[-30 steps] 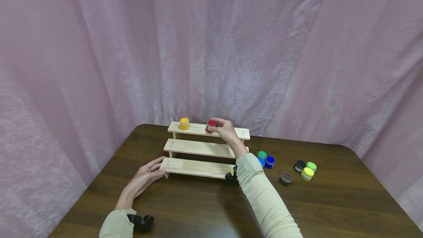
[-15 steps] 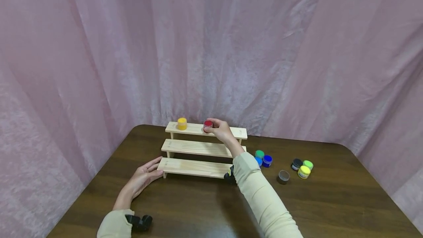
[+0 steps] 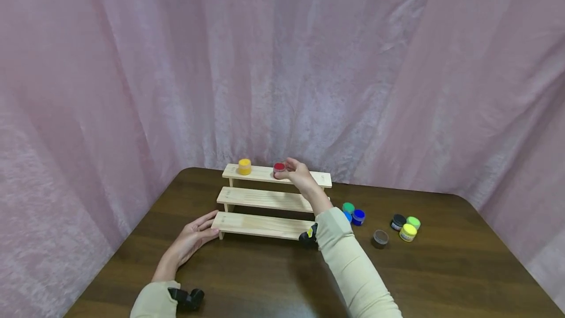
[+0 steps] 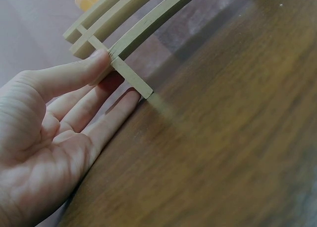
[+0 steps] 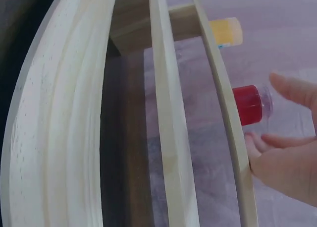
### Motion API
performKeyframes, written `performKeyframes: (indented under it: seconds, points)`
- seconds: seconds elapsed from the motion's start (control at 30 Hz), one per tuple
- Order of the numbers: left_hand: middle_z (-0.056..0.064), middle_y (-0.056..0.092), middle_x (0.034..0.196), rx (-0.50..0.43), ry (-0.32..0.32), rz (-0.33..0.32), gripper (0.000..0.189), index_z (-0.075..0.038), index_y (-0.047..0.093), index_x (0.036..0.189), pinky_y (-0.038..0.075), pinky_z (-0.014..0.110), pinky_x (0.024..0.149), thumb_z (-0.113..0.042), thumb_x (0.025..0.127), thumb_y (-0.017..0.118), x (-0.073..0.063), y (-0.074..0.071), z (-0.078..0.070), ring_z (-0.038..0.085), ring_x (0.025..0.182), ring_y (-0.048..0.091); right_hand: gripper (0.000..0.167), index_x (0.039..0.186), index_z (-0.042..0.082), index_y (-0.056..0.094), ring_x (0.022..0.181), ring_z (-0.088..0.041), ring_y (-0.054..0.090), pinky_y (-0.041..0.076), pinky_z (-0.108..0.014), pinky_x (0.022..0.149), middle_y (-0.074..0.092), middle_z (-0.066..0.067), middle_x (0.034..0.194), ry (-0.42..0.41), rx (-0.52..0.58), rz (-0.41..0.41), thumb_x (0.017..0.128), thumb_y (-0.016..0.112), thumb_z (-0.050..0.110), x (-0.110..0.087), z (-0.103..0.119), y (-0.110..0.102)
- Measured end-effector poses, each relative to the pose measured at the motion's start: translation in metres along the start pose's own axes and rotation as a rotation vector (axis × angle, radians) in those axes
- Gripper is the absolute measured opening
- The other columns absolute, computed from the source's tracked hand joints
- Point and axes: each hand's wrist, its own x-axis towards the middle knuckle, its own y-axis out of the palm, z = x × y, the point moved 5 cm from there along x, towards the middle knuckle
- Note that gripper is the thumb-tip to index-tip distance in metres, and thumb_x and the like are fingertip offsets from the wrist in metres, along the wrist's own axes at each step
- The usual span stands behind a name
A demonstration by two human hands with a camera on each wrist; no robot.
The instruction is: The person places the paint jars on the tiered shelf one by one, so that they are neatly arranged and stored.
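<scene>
A three-step wooden display stand (image 3: 260,225) stands on the table. My left hand (image 3: 189,240) holds the left end of its lowest step; in the left wrist view the thumb lies on the step's end and the fingers reach behind the leg. On the top step sits a small red paint jar (image 5: 247,106) with a clear lid. My right hand (image 3: 302,179) is beside it, and the right wrist view shows a gap between thumb, fingers and jar. Farther left on the same step stands a yellow-orange paint jar (image 3: 244,167).
Right of the stand are a green jar (image 3: 348,208), a dark blue jar (image 3: 358,217) and a lighter blue one partly behind the sleeve. Beyond them stand brown (image 3: 380,239), black (image 3: 398,222), yellow (image 3: 408,232) and light green (image 3: 413,222) jars. A pink curtain (image 3: 282,63) hangs behind the table.
The right hand's fingers have loosened from the red paint jar, which now stands on the top step. My left hand stays at the stand's end.
</scene>
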Motion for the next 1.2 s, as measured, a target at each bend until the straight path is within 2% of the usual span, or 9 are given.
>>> performKeyframes:
  seconds: [0.1,0.2,0.27,0.43,0.57,0.73,0.9,1.03,1.2]
  points:
    - [0.024,0.039,0.149,0.004,0.002,0.008,0.075,-0.001,0.018,0.155,0.052,0.02,0.098,-0.006,0.094,0.061,0.0,0.002,0.001,-0.001,0.11,0.061,0.076,0.153,0.0,0.027,0.145,-0.034,0.032,0.026,-0.045,0.123,0.034,-0.02,0.155,0.019,0.048,-0.021,0.088,0.066,0.005,-0.005,-0.002,-0.008]
    - [0.014,0.047,0.143,0.005,0.002,0.008,0.075,0.0,0.017,0.155,0.052,0.019,0.096,-0.005,0.094,0.061,-0.001,0.001,0.0,-0.002,0.109,0.061,0.068,0.151,0.001,0.033,0.143,-0.034,0.036,0.029,-0.044,0.122,0.039,-0.019,0.152,0.005,0.049,-0.051,0.09,0.064,0.006,-0.012,-0.005,-0.016]
    - [0.011,0.048,0.141,0.002,-0.005,-0.005,0.075,-0.001,0.018,0.155,0.052,0.019,0.096,-0.005,0.094,0.061,-0.001,-0.001,-0.001,-0.001,0.108,0.062,0.062,0.148,0.002,0.039,0.14,-0.033,0.04,0.032,-0.044,0.12,0.044,-0.019,0.149,-0.012,0.048,-0.071,0.091,0.063,0.006,-0.017,-0.007,-0.02]
    - [0.024,0.036,0.151,0.016,-0.019,-0.019,0.075,-0.004,0.021,0.155,0.052,0.02,0.097,-0.007,0.093,0.062,-0.001,-0.005,-0.002,-0.001,0.109,0.062,0.053,0.145,0.002,0.045,0.136,-0.033,0.046,0.038,-0.043,0.116,0.049,-0.02,0.145,-0.031,0.079,-0.096,0.094,0.06,0.008,-0.033,-0.008,-0.029]
    - [0.024,0.035,0.152,0.022,-0.023,-0.01,0.075,-0.004,0.019,0.156,0.051,0.019,0.097,-0.007,0.094,0.062,0.0,-0.005,-0.002,-0.001,0.11,0.061,0.051,0.144,0.003,0.046,0.132,-0.034,0.05,0.043,-0.043,0.112,0.051,-0.02,0.143,-0.029,0.084,-0.09,0.095,0.06,0.009,-0.045,-0.01,-0.038]
    - [0.023,0.036,0.152,0.028,-0.012,0.001,0.074,-0.003,0.019,0.156,0.051,0.019,0.097,-0.007,0.094,0.061,0.0,-0.005,-0.001,-0.002,0.11,0.061,0.051,0.145,0.006,0.046,0.131,-0.033,0.052,0.044,-0.045,0.111,0.053,-0.018,0.142,-0.013,0.014,-0.043,0.096,0.061,0.013,-0.06,-0.02,-0.05]
    - [0.016,0.041,0.149,0.038,-0.014,0.014,0.076,-0.004,0.018,0.156,0.051,0.018,0.097,-0.009,0.095,0.062,-0.002,-0.007,-0.001,-0.002,0.11,0.061,0.051,0.145,0.007,0.046,0.132,-0.033,0.05,0.042,-0.046,0.112,0.053,-0.017,0.142,-0.012,-0.057,-0.008,0.097,0.06,0.016,-0.077,-0.03,-0.065]
    - [0.01,0.047,0.143,0.038,-0.011,0.012,0.076,-0.004,0.017,0.156,0.051,0.017,0.096,-0.009,0.095,0.061,-0.003,-0.011,-0.003,-0.003,0.109,0.061,0.05,0.144,0.004,0.045,0.131,-0.033,0.051,0.043,-0.046,0.112,0.051,-0.02,0.142,-0.007,-0.037,-0.037,0.097,0.059,0.016,-0.088,-0.04,-0.077]
    - [-0.001,0.052,0.134,0.03,-0.011,0.026,0.077,-0.002,0.015,0.156,0.051,0.017,0.096,-0.008,0.095,0.061,-0.006,-0.012,-0.004,-0.003,0.109,0.061,0.049,0.144,0.001,0.045,0.131,-0.032,0.051,0.041,-0.048,0.113,0.049,-0.023,0.143,0.038,-0.001,-0.111,0.098,0.057,0.013,-0.099,-0.055,-0.094]
